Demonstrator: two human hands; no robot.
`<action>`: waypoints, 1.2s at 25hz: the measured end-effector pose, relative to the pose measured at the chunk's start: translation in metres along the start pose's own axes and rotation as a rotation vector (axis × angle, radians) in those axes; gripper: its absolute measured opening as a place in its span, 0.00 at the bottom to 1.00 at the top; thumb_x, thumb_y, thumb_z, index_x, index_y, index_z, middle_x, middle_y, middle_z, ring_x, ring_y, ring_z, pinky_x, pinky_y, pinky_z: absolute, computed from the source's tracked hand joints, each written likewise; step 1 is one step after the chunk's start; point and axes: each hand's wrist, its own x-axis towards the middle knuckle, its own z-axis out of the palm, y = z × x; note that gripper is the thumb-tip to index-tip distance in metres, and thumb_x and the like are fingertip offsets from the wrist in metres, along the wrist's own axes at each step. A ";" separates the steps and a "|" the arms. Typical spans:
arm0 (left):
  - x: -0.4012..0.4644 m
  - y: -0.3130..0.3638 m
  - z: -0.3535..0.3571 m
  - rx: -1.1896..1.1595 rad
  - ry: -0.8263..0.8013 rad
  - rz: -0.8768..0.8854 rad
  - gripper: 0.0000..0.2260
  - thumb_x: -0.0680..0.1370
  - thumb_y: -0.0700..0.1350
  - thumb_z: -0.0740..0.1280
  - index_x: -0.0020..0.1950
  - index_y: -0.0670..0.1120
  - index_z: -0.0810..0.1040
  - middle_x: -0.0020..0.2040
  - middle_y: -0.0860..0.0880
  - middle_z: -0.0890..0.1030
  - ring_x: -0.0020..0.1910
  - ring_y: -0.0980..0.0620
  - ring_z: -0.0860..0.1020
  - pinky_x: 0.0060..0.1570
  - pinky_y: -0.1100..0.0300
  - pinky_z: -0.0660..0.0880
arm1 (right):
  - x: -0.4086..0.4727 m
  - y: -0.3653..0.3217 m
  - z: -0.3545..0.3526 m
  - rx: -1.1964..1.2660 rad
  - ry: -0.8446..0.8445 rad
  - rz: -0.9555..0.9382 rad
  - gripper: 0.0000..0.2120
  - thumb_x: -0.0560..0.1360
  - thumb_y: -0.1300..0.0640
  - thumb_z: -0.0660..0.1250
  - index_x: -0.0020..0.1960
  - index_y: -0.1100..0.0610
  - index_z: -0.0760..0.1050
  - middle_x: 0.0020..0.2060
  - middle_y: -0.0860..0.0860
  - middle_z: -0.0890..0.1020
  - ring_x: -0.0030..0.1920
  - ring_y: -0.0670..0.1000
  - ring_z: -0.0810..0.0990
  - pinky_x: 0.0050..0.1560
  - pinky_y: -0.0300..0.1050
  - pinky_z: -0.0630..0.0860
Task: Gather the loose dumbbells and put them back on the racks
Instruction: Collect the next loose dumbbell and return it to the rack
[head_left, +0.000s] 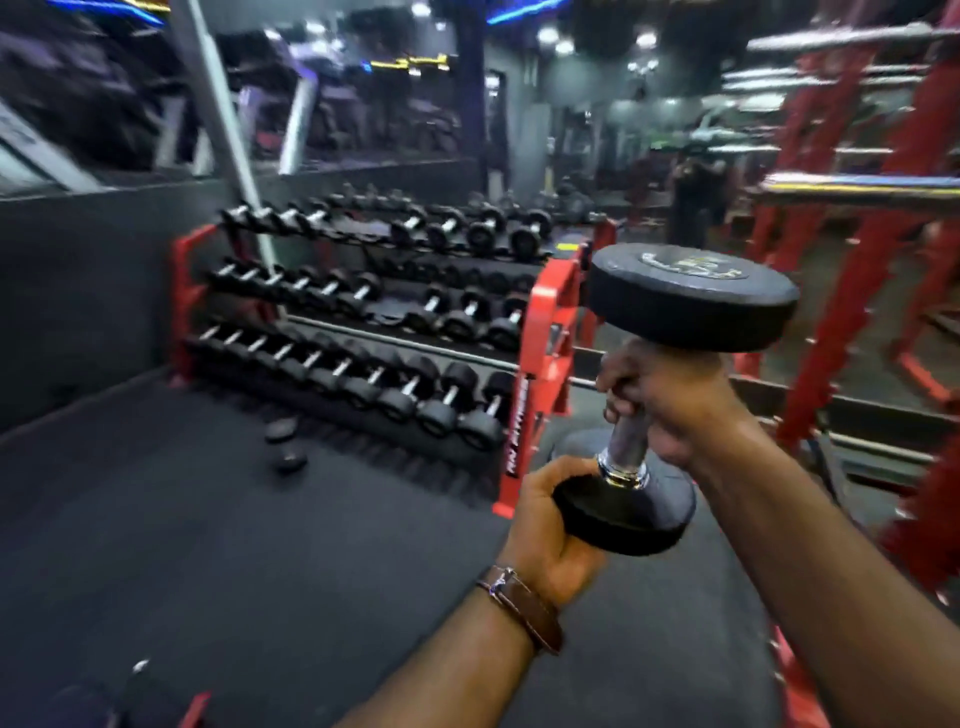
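I hold a black round-headed dumbbell (691, 296) upright at the right of the view, one head up, one head down. My right hand (670, 400) is closed around its chrome handle. My left hand (550, 530) cups the lower head from the left. A red three-tier rack (545, 332) stands ahead on the left, its shelves lined with black dumbbells. Gaps show in the middle of the top and middle shelves. A small loose dumbbell (284, 446) lies on the floor in front of the rack's bottom shelf.
Black rubber floor (208, 545) stretches between me and the rack. Red steel frames (883, 260) with bars stand at the right. A dark wall with a mirror above runs along the left. A person stands far back near the centre right.
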 end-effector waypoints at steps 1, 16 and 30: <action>0.012 0.028 -0.013 0.005 0.031 0.049 0.20 0.68 0.39 0.69 0.57 0.32 0.79 0.57 0.36 0.78 0.52 0.39 0.78 0.63 0.49 0.73 | 0.025 0.002 0.027 0.005 -0.041 0.002 0.14 0.66 0.78 0.55 0.28 0.64 0.66 0.27 0.58 0.68 0.16 0.45 0.61 0.30 0.42 0.60; 0.308 0.372 -0.196 -0.167 0.323 0.377 0.19 0.72 0.44 0.68 0.62 0.40 0.79 0.57 0.39 0.81 0.49 0.41 0.81 0.67 0.48 0.72 | 0.468 0.078 0.339 -0.091 -0.508 0.113 0.18 0.64 0.72 0.62 0.21 0.55 0.64 0.18 0.51 0.62 0.20 0.50 0.60 0.26 0.41 0.62; 0.543 0.736 -0.436 -0.097 0.316 0.399 0.14 0.74 0.45 0.67 0.54 0.38 0.83 0.49 0.39 0.85 0.45 0.42 0.83 0.65 0.48 0.72 | 0.816 0.175 0.681 -0.035 -0.502 0.123 0.15 0.63 0.72 0.61 0.25 0.57 0.63 0.16 0.50 0.62 0.18 0.49 0.60 0.29 0.42 0.59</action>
